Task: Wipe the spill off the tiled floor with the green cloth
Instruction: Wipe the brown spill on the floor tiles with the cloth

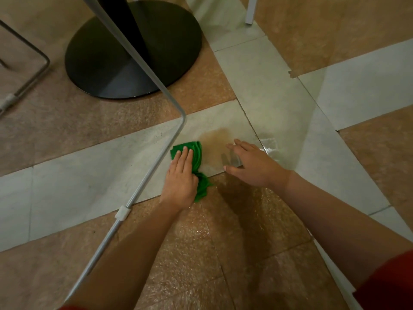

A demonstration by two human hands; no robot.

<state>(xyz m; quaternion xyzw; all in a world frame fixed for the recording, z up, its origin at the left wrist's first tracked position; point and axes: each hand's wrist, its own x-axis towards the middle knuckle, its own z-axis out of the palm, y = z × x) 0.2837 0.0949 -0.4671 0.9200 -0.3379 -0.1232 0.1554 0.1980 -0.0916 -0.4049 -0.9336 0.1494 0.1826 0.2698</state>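
Observation:
A brownish spill stains the pale tile strip in the middle of the tiled floor. The folded green cloth lies just left of the spill, touching its edge. My left hand presses flat on top of the cloth with its fingers together. My right hand reaches over the spill's right side, thumb and fingers curled round a clear glass that is hard to make out. A wet sheen glints just beyond that hand.
A thin metal chair leg bends and runs along the floor close to my left hand, with a white clip on it. A black round table base stands behind. Another chair frame is at far left, a white leg at top right.

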